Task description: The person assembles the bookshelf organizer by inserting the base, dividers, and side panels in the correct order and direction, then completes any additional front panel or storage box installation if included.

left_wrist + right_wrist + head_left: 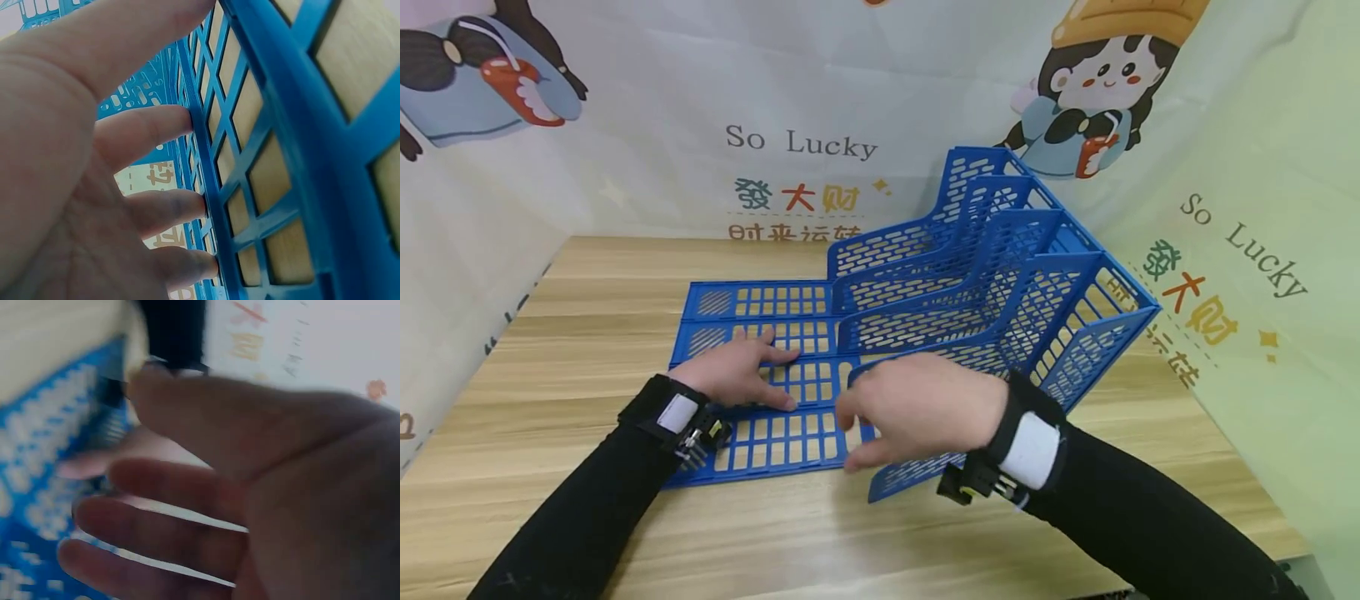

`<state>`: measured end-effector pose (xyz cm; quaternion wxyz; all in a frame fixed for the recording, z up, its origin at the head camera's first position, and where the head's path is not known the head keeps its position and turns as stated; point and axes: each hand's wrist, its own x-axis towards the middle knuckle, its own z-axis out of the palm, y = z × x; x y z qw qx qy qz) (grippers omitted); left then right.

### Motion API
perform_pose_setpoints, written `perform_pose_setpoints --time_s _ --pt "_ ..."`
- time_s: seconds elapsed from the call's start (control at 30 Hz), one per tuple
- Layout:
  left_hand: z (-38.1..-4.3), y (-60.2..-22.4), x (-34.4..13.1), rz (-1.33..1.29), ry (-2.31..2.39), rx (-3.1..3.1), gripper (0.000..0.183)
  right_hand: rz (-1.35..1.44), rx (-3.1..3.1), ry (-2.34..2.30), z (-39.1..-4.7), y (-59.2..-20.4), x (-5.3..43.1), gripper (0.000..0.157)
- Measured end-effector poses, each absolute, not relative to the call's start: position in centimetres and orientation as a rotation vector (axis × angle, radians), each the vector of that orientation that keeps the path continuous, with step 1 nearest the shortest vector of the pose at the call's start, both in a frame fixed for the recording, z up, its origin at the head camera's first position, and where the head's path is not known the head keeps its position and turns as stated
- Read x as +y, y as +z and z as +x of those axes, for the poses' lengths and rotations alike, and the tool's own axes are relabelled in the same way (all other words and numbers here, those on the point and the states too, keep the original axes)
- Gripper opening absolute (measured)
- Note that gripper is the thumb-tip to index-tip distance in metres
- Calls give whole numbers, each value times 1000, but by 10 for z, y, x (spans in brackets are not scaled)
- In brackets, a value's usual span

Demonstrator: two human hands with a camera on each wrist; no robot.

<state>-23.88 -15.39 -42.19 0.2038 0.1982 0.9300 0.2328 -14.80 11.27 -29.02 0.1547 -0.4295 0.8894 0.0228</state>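
Observation:
A blue plastic file holder (955, 158) with several upright slotted dividers stands on the table. Flat grid panels (782, 292) extend from its left side along the tabletop. My left hand (733, 371) rests spread on these panels, thumb and fingers apart; up close in the left wrist view, the fingertips (181, 119) touch the blue lattice (250, 162). Over the front left end of the holder hovers my right hand (928, 400), fingers loosely bent and nothing between them. It hides part of the front divider (902, 477). The right wrist view is blurred.
A wood-grain table (790, 542) carries the holder. Behind it hangs a pale printed cloth (850, 75) with cartoon figures and lettering, and the cloth continues along both sides. The holder's tall back end stands close to the cloth at the right.

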Motion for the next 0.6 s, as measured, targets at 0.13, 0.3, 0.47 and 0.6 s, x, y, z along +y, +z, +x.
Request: perform_pose_setpoints --time_s 0.13,0.3,0.47,0.6 --pt "-237 -423 -153 545 664 2602 85 -1248 2479 83 -137 -314 135 20" --pt "-237 -422 -153 512 677 2582 85 -1423 2584 38 -140 -330 144 13" --pt "-236 -422 -154 508 682 2584 85 -1451 2676 48 -147 -335 139 14" --pt "-237 -422 -153 532 669 2593 84 -1401 2707 66 -153 -339 137 10"
